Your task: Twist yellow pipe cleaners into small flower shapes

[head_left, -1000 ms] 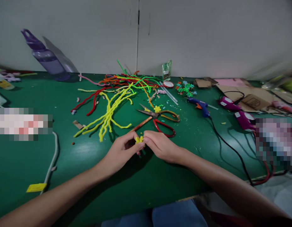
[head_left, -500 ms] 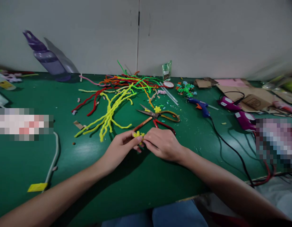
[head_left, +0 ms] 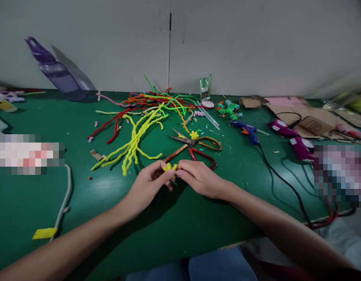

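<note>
My left hand (head_left: pixel 148 187) and my right hand (head_left: pixel 199 177) meet over the green table (head_left: pixel 174 226), fingers pinched together on a small yellow pipe-cleaner flower (head_left: pixel 169 168). A thin orange-brown stick (head_left: pixel 176 153) runs from the hands toward the scissors. Just beyond lie red-handled scissors (head_left: pixel 202 156) and brown-handled scissors (head_left: pixel 198 141) with a small yellow flower (head_left: pixel 193 135) on them. A bundle of yellow pipe cleaners (head_left: pixel 135 142) lies to the left.
A mixed pile of coloured pipe cleaners (head_left: pixel 163 101) sits further back. A blue glue gun (head_left: pixel 246 130) with black cord, purple glue guns (head_left: pixel 300 146), cardboard (head_left: pixel 309 117) and a purple bottle (head_left: pixel 54 70) stand around. A white cable (head_left: pixel 65 195) lies at left.
Both hands have shifted slightly while turning the yellow flower between the fingertips; the right hand moved a little up and away. Nothing else on the table moved.
</note>
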`<action>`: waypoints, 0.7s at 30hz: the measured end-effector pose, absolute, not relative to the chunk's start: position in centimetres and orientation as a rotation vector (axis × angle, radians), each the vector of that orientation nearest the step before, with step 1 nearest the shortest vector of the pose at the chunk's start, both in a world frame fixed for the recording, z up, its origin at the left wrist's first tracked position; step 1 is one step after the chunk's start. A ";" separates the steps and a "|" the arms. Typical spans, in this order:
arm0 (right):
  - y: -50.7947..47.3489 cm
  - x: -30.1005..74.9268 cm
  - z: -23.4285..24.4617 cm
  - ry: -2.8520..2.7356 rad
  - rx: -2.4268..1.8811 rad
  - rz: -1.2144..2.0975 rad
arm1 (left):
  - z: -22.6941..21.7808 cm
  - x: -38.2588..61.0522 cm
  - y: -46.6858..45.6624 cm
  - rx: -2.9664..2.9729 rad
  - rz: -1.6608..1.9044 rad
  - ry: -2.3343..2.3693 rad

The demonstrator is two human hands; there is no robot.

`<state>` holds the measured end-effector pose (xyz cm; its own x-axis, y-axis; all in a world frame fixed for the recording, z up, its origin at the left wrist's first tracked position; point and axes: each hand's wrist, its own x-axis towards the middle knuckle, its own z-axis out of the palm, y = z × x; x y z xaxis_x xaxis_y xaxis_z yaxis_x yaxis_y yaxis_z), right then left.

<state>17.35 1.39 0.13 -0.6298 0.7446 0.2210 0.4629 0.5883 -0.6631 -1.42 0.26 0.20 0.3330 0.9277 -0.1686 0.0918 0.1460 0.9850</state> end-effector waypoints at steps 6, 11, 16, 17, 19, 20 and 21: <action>1.3 17.1 0.5 -2.204 -1.017 1.079 | 0.4 -1.4 0.2 1.372 0.810 1.103; 1.2 17.0 0.6 -2.185 -1.018 1.135 | 0.5 -1.5 0.1 1.434 0.811 1.128; 1.1 17.0 0.5 -2.201 -0.996 1.083 | 0.6 -1.5 -0.1 1.487 0.806 1.154; 1.1 17.0 0.4 -2.202 -0.993 1.075 | 0.6 -1.5 -0.2 1.495 0.807 1.156; 1.1 16.9 0.4 -2.205 -0.991 1.064 | 0.6 -1.5 -0.2 1.504 0.815 1.156; 1.1 16.9 0.4 -2.208 -0.990 1.057 | 0.6 -1.5 -0.2 1.506 0.819 1.153; 1.1 16.9 0.5 -2.211 -0.989 1.047 | 0.6 -1.5 -0.2 1.507 0.823 1.151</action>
<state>16.89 1.05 0.46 -0.6126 0.7805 0.1249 0.3978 0.4409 -0.8046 -1.51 -0.22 0.62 0.3085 0.9493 -0.0606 0.2491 -0.0191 0.9683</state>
